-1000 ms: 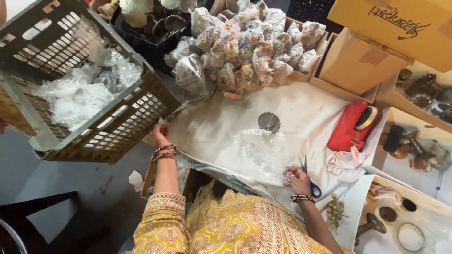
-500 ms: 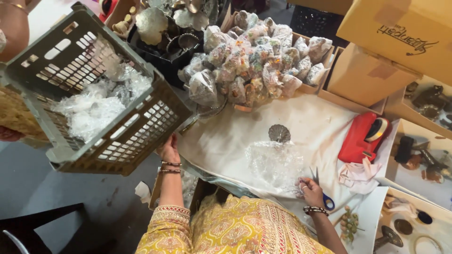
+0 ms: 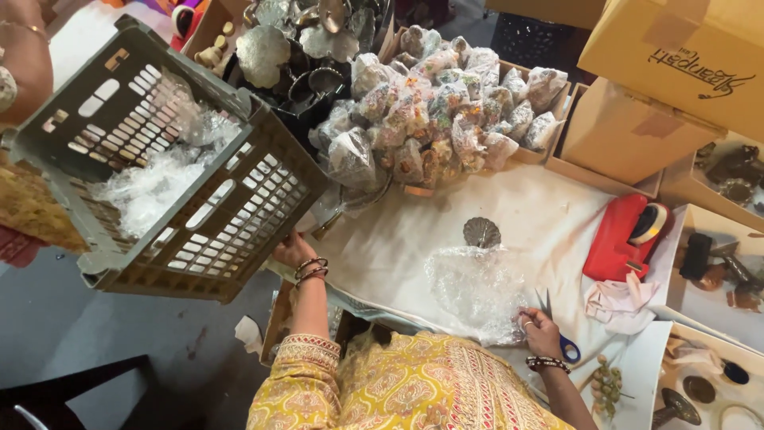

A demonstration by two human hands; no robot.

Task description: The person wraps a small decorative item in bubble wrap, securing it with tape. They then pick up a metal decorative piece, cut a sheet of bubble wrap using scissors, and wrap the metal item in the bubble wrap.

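Observation:
My left hand (image 3: pixel 293 250), bangles on its wrist, rests at the table's near-left edge, right under the lower corner of a tilted grey plastic crate (image 3: pixel 239 215). Whether it grips anything is unclear. Another person's arm (image 3: pixel 20 56) holds that crate at the upper left; crumpled clear plastic (image 3: pixel 147 187) lies inside it. My right hand (image 3: pixel 541 333) lies on the edge of a bubble wrap sheet (image 3: pixel 473 287) and is closed around blue-handled scissors (image 3: pixel 568 348), blades pointing away. A small fan-shaped metal piece (image 3: pixel 481 232) sits just beyond the wrap.
A white sheet (image 3: pixel 398 247) covers the table. Behind it sits a heap of plastic-wrapped items (image 3: pixel 446 111) in a box, with metal ware (image 3: pixel 294 48) to its left. A red tape dispenser (image 3: pixel 625 235) and cardboard boxes (image 3: pixel 676 56) stand at the right.
The crate has swung right and nearer, now over the table's left edge. My hands have stayed where they were.

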